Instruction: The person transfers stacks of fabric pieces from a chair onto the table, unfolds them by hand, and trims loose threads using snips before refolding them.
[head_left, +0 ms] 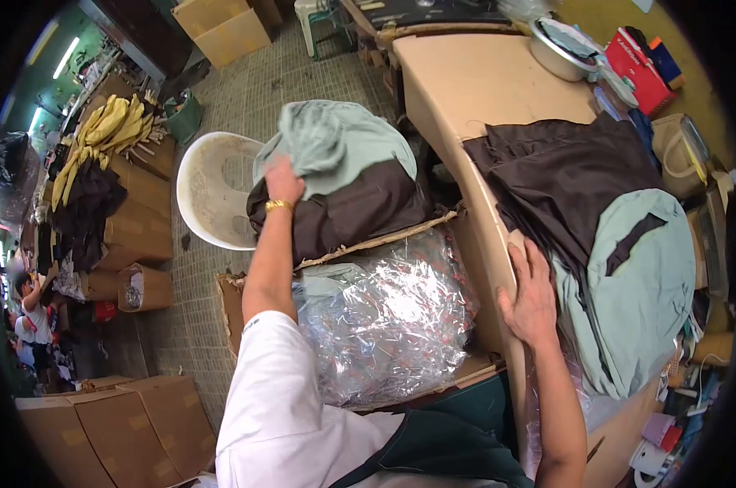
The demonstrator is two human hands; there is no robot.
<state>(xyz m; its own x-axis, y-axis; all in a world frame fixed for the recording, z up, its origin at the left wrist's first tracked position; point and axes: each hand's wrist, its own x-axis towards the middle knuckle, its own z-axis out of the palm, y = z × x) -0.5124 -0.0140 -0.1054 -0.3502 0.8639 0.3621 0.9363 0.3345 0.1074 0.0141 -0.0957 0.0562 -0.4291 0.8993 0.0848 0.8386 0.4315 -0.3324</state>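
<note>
My left hand, with a gold bracelet at the wrist, is closed on a bunched pale green fabric piece. That cloth is blurred and lies over a pile of pale green and dark brown fabric on a white plastic chair. My right hand lies flat on the edge of the cardboard-covered table, fingers stretched out. Beside it on the table are a dark brown fabric piece and a rounded pale green piece with a dark strip.
Before me stands an open carton filled with clear plastic bags. Closed cartons stand at lower left. Yellow cloths hang over boxes at left. A metal basin and a red box sit at the table's far end.
</note>
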